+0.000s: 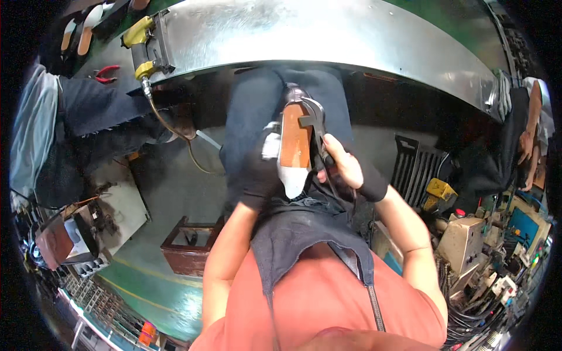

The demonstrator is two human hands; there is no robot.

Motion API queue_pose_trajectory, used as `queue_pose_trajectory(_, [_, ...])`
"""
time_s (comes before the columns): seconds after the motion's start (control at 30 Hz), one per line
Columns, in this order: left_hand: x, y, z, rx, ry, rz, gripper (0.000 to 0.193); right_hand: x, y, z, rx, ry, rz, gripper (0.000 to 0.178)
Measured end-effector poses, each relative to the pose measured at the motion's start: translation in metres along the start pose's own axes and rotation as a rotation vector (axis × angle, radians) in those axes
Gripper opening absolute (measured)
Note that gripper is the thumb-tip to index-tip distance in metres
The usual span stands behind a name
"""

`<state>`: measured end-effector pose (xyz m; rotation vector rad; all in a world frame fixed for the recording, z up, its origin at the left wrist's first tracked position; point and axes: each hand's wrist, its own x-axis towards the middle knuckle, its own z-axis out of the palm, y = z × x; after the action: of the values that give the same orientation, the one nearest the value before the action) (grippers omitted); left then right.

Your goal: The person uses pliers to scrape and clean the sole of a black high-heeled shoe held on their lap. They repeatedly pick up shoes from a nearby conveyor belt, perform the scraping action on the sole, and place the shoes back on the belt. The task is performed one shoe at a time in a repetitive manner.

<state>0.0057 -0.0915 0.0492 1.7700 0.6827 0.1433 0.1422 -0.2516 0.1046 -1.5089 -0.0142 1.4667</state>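
An upturned shoe upper on a last [295, 140] lies across my lap, its brown insole facing up and its white end toward me. My left hand [261, 169], in a dark fingerless glove with white wrapping at the fingertips, closes around the shoe's left side. My right hand [346, 167], gloved around the palm and wrist, grips a pair of dark metal lasting pincers [316, 116]. The curved jaws and hammer-like lug of the pincers lie over the far right part of the insole. Whether the jaws pinch the edge there, I cannot tell.
A shiny metal bench [328, 35] runs ahead, with a yellow air stapler [139, 50] and hose at its left. Red-handled pliers [105, 74] and soled shoes [88, 29] lie farther left. People sit either side. A wooden box [188, 248] stands on the floor; machinery [462, 243] is right.
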Motion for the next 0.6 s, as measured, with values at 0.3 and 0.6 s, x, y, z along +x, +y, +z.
queue_pose_trajectory(0.3, [-0.036, -0.029, 0.062, -0.011, 0.153, 0.088, 0.079, -0.004, -0.050, -0.040, -1.408, -0.174, -0.459, 0.044])
queue_pose_trajectory(0.6, [-0.006, -0.014, 0.021, -0.773, -0.080, -0.223, 0.064, 0.047, -0.023, -0.055, -1.544, -0.104, -0.843, 0.041])
